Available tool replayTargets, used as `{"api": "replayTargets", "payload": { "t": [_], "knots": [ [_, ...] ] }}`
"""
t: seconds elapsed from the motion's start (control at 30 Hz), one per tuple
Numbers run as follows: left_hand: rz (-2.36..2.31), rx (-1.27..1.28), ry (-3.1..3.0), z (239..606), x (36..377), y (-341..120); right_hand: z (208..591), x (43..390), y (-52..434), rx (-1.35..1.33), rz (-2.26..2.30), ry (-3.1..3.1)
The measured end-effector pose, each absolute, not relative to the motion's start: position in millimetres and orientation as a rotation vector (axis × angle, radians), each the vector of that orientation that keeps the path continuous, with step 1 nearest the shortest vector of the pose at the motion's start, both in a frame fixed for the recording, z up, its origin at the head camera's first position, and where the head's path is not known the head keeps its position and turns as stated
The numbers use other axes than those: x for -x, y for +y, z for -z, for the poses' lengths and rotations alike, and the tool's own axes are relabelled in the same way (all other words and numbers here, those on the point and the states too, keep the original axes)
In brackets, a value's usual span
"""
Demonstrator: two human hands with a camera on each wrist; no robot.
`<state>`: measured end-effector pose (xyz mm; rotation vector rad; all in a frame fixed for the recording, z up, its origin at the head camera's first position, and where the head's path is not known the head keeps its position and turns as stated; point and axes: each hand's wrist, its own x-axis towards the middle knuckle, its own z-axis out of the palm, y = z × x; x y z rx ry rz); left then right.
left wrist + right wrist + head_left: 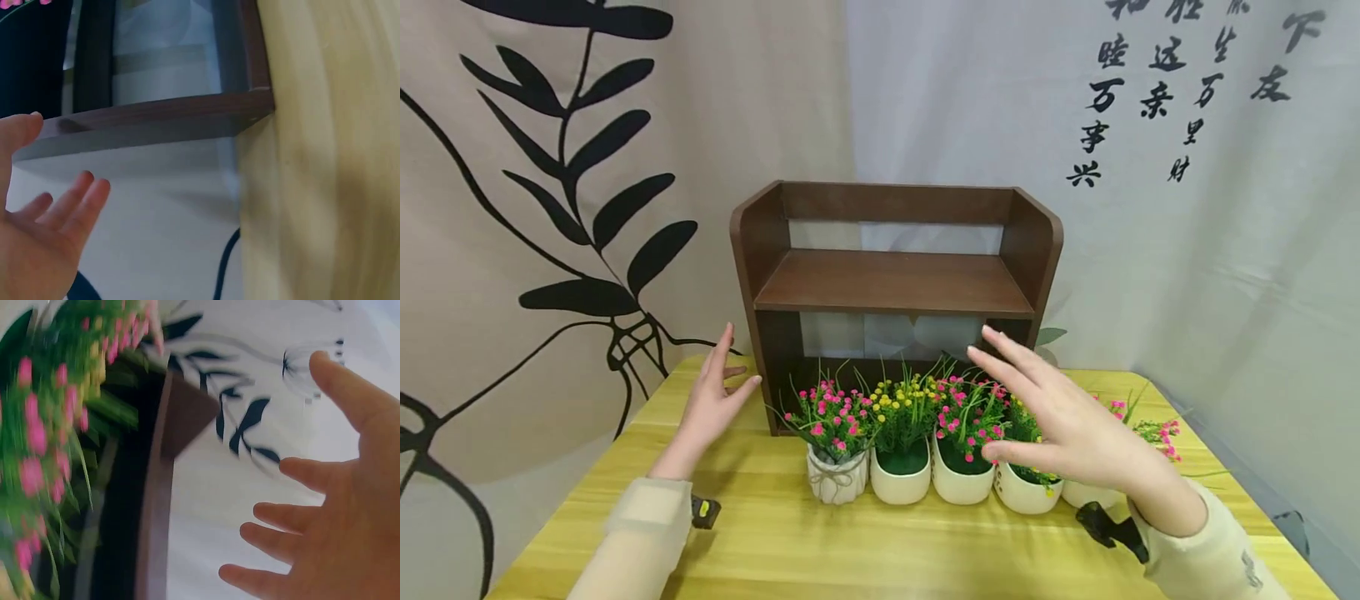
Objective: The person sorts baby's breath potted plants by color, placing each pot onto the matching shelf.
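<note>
A pale cloth backdrop hangs behind everything, printed with black leafy stems on the left and columns of black Chinese characters on the right. In front of it lies a yellow wood-grain table. A dark brown two-tier wooden bookshelf stands upright toward the table's far side.

The person's right hand hangs over the right end of a plant row, its fingers spread, extended and released; the right wrist view shows it apart from the bookshelf's side panel. The left hand is just beside the opposite panel, fingers loosely extended and likewise released; whether its thumb touches the wood cannot be told.

At least five potted artificial plants line up before the bookshelf: a pink-flowered pot with a twine bow, then white pots with yellow, pink and yellow blooms, and a partly hidden white pot.
</note>
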<state>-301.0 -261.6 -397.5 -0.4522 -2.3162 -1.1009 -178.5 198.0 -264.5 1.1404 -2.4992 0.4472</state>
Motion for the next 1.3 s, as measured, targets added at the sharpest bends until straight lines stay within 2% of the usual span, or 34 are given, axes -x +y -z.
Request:
{"api": "replayTargets", "payload": {
  "t": [0.37,0.8,1.03,1.3],
  "knots": [
    [0.985,0.482,-2.308,415,304,-246,313,166,145,-1.439,-0.549,-2.383],
    [0.955,0.385,-2.312,416,317,-235,360,169,115,-1.586,-0.683,-2.517],
    [0.971,0.354,-2.301,420,319,-232,397,178,104,-1.499,-1.041,-2.69],
    [0.983,0.325,-2.309,427,316,-232,434,191,87,-1.147,-1.81,-2.66]
  ]
}}
